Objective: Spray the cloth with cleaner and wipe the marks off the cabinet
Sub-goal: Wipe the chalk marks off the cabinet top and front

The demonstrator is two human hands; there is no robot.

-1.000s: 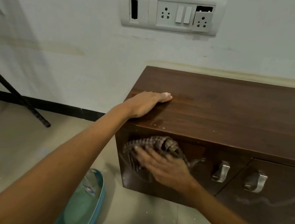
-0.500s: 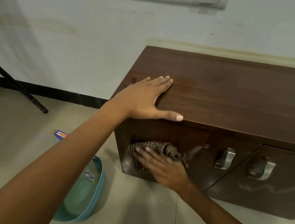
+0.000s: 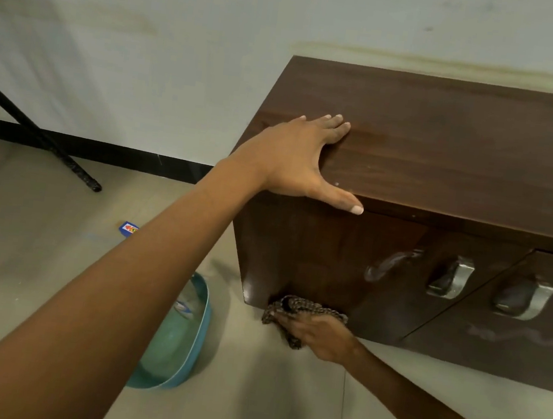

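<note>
The brown-and-grey patterned, bunched cloth (image 3: 307,308) sits at the bottom left corner of the dark brown wooden cabinet (image 3: 465,144), against the lower edge of its front face. The right hand (image 3: 320,338) lies over the cloth from the right and below. Its fingers are laid fairly straight across the fabric, pressing it to the wood rather than closing round it. Part of the cloth hangs below the cabinet's bottom edge, under the hand.

The right forearm comes in low from the lower right corner, close to the beige tiled floor (image 3: 20,266). The left arm stretches forward from the lower left. The left hand (image 3: 295,156) lies flat and spread on the cabinet's top near the left front corner, fingers together pointing toward the wall and the thumb out along the front edge. It holds nothing.

A pale smeared streak (image 3: 389,263) marks the front just left of two curved metal handles (image 3: 451,277), and a fainter one (image 3: 512,336) crosses the right-hand door. Bare door surface runs above and to the right of the cloth, up to the streak.

A teal round plastic basin (image 3: 183,353) stands on the floor just left of the cabinet, near the cloth. Farther left lie a small blue packet (image 3: 129,228) and the foot of a slanted black pole (image 3: 51,145), before the pale wall (image 3: 149,40).
</note>
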